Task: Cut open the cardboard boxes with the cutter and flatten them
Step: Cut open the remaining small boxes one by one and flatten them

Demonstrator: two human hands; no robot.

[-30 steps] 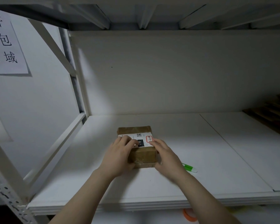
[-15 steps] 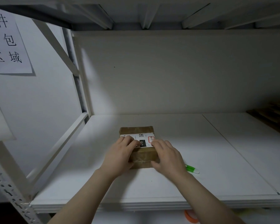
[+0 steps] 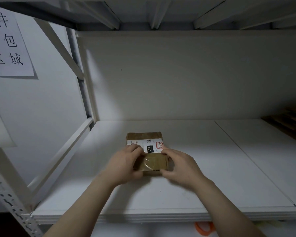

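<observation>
Head view looks down onto a white shelf (image 3: pixel 212 185) in a metal rack, where a small cardboard box (image 3: pixel 148 136) lies flat near the middle of the left board, well back from the front edge and clear of the back panel (image 3: pixel 178 74). Its top carries a white shipping label (image 3: pixel 140 142) with a black patch reading 010 and a red-framed sticker (image 3: pixel 159 145), and glossy clear tape (image 3: pixel 154 162) covers the near end. The left hand (image 3: pixel 125 165) grasps the box's left side, fingers curled over the label's edge and thumb at the near end. The right hand (image 3: pixel 179 166) grasps the right side, fingertips by the red sticker and thumb pressed against the near end. Both hands and forearms cover the box's two sides and near corners, so its lower edges cannot be seen. A seam (image 3: pixel 246 153) between shelf boards runs diagonally to the right of the hands. At the far right edge lies a dark stack of flattened cardboard (image 3: pixel 290 120). A diagonal brace (image 3: pixel 61 48) crosses the rack's left end, with a paper sign (image 3: pixel 7 43) bearing black characters on the wall beside it. Below the front edge, part of an orange object (image 3: pixel 203 228) shows.
</observation>
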